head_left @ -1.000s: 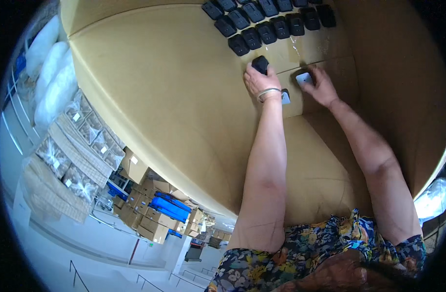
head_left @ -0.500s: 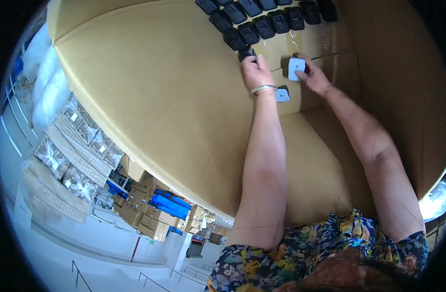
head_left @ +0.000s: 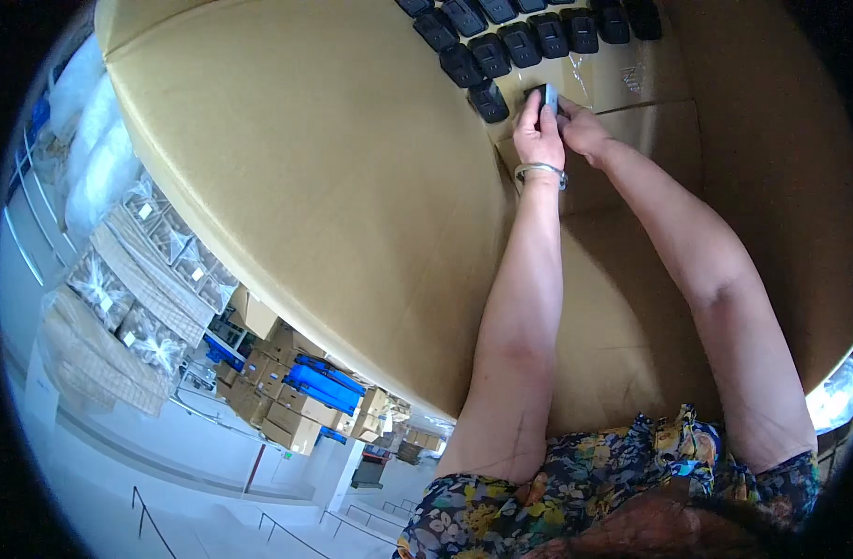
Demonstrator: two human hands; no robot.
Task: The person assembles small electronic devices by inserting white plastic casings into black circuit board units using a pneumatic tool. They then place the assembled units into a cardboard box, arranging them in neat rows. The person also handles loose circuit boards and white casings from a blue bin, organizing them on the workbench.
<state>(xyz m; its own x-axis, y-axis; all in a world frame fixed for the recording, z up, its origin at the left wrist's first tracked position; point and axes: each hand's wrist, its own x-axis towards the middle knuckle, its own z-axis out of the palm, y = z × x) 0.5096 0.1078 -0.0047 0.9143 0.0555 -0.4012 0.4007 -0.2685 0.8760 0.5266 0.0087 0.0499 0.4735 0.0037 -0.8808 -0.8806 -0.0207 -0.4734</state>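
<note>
My left hand (head_left: pixel 540 142), with a bracelet at its wrist, has its fingers closed on a small black device with a pale face (head_left: pixel 550 97), tilted so its dark side shows. From the right, my right hand (head_left: pixel 585 132) meets it at the same device, its fingertips partly hidden behind it. Just left of my hands a black device (head_left: pixel 488 101) lies at the near end of several rows of similar black devices (head_left: pixel 519 45). All of them lie on the floor of a large cardboard box (head_left: pixel 631 140).
The tall cardboard wall (head_left: pixel 305 186) rises along my left, and another wall (head_left: pixel 780 168) stands in shade at the right. Clear tape (head_left: pixel 578 79) crosses the box floor. Outside, stacked cartons (head_left: pixel 291 424), blue crates (head_left: pixel 324 387) and wrapped bundles (head_left: pixel 119 345) stand at the lower left.
My left hand has let go of the black device at the row's end and moved right to the pale-faced device. My right hand has brought that device left and turned it on its side.
</note>
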